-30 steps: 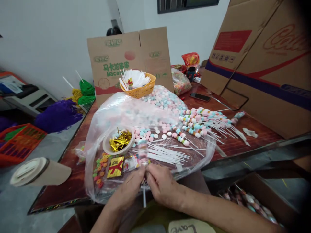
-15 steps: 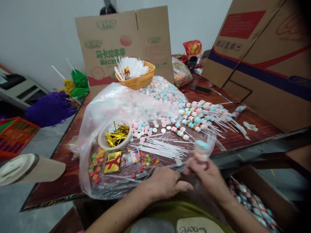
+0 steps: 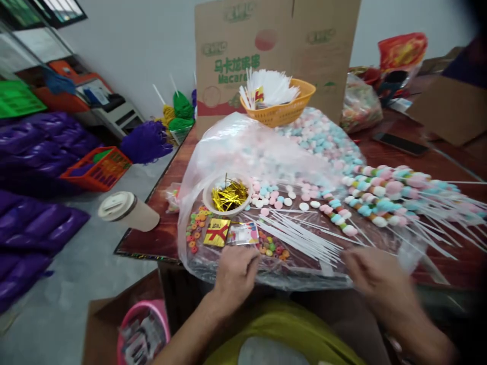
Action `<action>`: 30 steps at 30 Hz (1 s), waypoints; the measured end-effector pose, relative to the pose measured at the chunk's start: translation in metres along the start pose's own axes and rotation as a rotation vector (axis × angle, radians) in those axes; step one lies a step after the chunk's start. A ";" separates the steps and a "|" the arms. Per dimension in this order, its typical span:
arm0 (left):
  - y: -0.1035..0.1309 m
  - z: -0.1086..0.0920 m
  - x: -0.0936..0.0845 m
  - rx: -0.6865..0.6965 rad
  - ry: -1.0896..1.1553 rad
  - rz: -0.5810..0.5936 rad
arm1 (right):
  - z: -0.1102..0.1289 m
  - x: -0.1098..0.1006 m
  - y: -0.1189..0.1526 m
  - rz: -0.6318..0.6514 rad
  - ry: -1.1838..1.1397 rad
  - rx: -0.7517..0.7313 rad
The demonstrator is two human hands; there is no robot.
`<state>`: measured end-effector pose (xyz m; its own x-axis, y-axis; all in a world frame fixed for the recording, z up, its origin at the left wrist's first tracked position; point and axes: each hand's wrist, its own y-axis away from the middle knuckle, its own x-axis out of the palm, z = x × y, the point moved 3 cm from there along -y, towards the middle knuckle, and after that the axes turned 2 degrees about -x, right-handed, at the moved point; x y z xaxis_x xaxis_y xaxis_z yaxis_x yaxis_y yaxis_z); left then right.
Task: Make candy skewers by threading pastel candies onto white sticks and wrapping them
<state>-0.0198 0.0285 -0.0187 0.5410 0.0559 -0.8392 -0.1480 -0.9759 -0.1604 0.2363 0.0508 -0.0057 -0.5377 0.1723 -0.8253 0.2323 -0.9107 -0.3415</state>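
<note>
My left hand (image 3: 238, 271) is curled at the table's front edge, just below a clear printed packet (image 3: 244, 233); what its fingers hold, if anything, is hidden. Blurred by motion, my right hand (image 3: 376, 268) is near the ends of the white sticks (image 3: 300, 235), and its grip cannot be made out. A gold packet (image 3: 216, 232) lies beside colourful ring beads (image 3: 196, 228). Behind it stands a white bowl (image 3: 207, 195) of gold twist ties (image 3: 230, 195). Pink, blue and white candies (image 3: 319, 137) spill from a plastic bag (image 3: 228, 147). Finished-looking candy skewers (image 3: 395, 190) are piled at the right.
An orange basket (image 3: 277, 116) of white strips stands before a cardboard box (image 3: 272, 45). A lidded cup (image 3: 137, 213) is at the left table edge. A phone (image 3: 401, 144) lies at the right. Below left is a pink bucket (image 3: 165, 317); purple packages (image 3: 34, 228) sit farther left.
The view has turned left, bringing in the purple packages and pink bucket. The wrapped candy skewer is no longer visible in my right hand. My hands are farther apart.
</note>
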 end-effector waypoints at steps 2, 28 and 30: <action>0.007 0.026 -0.020 -0.128 0.006 -0.082 | 0.035 0.052 -0.047 0.172 0.105 -0.177; -0.050 -0.010 -0.007 -0.088 0.722 0.352 | 0.066 0.036 -0.057 0.258 -0.598 -0.051; -0.045 -0.017 0.001 -0.179 0.824 0.481 | 0.061 0.035 -0.047 0.281 -0.616 -0.031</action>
<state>0.0013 0.0691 -0.0036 0.8761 -0.4564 -0.1558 -0.4136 -0.8772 0.2437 0.1568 0.0763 0.0086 -0.8153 -0.3231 -0.4805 0.4488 -0.8770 -0.1717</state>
